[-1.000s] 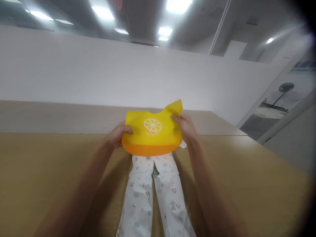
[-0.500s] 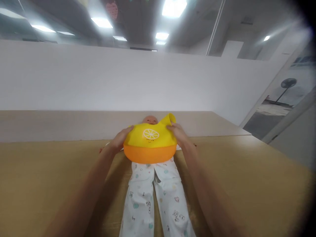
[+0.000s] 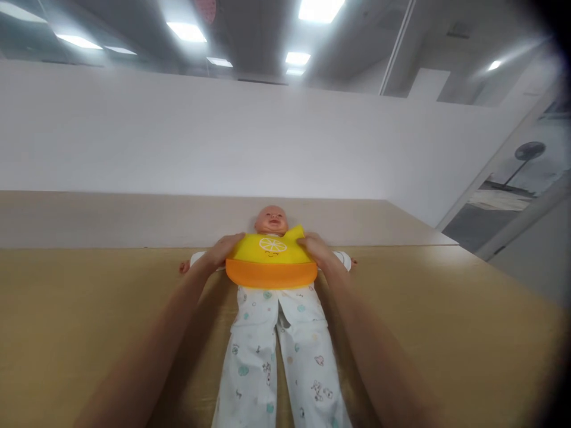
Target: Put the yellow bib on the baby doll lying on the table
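A baby doll (image 3: 271,220) in white patterned clothes (image 3: 254,351) lies on its back on the wooden table, head toward the wall. Over its chest is a yellow bib (image 3: 285,249) with a lemon-slice print and an orange pocket along the bottom. My left hand (image 3: 224,246) grips the bib's upper left side, and my right hand (image 3: 313,245) grips its upper right side, beside the raised neck strap. The doll's arms reach out sideways beyond both my hands.
The wooden table (image 3: 437,309) meets a paler surface (image 3: 111,220) at the back, below a white wall (image 3: 267,142). Glass panels stand above the wall. At the far right a fan (image 3: 530,151) shows through an opening.
Both hands have brought the bib down onto the doll's chest. More of the doll's face and its sleeves now show, and the neck strap stands less high.
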Demonstrator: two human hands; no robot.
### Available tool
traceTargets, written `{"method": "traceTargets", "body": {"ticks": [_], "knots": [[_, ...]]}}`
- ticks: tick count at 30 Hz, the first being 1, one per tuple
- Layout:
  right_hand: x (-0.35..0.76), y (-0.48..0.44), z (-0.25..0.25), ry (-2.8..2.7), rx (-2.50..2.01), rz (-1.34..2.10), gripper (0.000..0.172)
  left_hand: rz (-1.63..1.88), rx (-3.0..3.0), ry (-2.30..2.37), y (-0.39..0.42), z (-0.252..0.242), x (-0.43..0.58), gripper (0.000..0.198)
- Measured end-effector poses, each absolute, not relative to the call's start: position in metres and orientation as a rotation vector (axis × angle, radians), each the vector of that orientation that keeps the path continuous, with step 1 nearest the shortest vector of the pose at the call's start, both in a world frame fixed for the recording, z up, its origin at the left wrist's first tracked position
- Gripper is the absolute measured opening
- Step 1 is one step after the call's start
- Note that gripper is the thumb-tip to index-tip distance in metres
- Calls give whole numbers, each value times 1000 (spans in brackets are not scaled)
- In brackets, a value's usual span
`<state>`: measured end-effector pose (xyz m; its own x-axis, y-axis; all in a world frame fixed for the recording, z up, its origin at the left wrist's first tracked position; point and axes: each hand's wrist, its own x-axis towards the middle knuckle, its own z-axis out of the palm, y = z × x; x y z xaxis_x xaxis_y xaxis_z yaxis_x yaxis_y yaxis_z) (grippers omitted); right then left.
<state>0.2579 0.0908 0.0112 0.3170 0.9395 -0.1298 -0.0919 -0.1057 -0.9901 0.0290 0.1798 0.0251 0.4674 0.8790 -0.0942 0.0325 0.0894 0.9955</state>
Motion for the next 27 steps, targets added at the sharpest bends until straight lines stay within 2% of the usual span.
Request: {"method": "traceTargets", "body": {"ticks": [4, 6, 11, 18, 27], "knots": [[260, 92, 14, -842, -1391, 1084, 12, 607, 1153, 819, 189, 20, 33, 35], [265, 97, 14, -840, -1390, 1096, 10, 553, 1072, 767, 197, 17, 37, 37], [276, 110, 14, -833, -1360, 1149, 12, 545, 1070, 718, 212, 13, 44, 37], [269, 108, 14, -808, -1349, 1113, 10, 832, 1217, 891, 215, 2, 42, 27], [273, 123, -2, -691, -1205, 1119, 15, 861, 1157, 710, 213, 15, 47, 16]]}}
